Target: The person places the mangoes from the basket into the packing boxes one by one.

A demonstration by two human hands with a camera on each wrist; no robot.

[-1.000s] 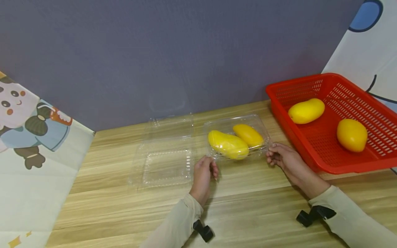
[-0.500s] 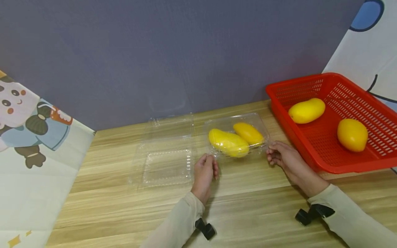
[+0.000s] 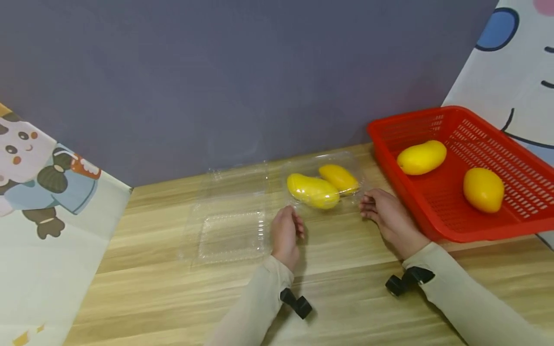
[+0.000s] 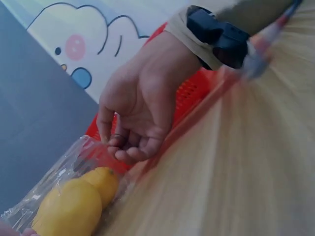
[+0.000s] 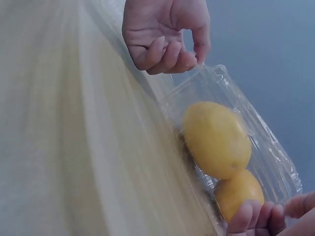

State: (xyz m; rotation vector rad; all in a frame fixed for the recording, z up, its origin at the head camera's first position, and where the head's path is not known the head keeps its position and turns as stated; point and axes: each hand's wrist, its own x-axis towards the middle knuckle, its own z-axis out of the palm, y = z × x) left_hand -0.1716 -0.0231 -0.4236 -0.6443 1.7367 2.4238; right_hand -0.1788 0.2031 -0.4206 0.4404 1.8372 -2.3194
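Note:
A clear plastic clamshell box (image 3: 354,162) sits on the wooden table left of the basket, its lid down over two yellow mangoes (image 3: 313,191). At its near left corner my left hand (image 3: 285,235) pinches the rim between thumb and finger, the other fingers curled. My right hand (image 3: 393,220) holds the near right corner in the same way. In the right wrist view the left fingertips (image 5: 199,58) meet the box's corner, and the mangoes lie end to end inside. The left wrist view has the right hand (image 4: 140,101) at the far corner.
A red plastic basket (image 3: 404,192) with two more mangoes (image 3: 421,157) stands at the right. To the left, an open clear plastic box (image 3: 229,235) lies flat on the table (image 3: 143,293). A grey wall panel (image 3: 259,72) rises behind.
Both hands have moved the box with its mangoes a little back toward the grey panel. The basket and the open box stay in place; the head view has shifted slightly.

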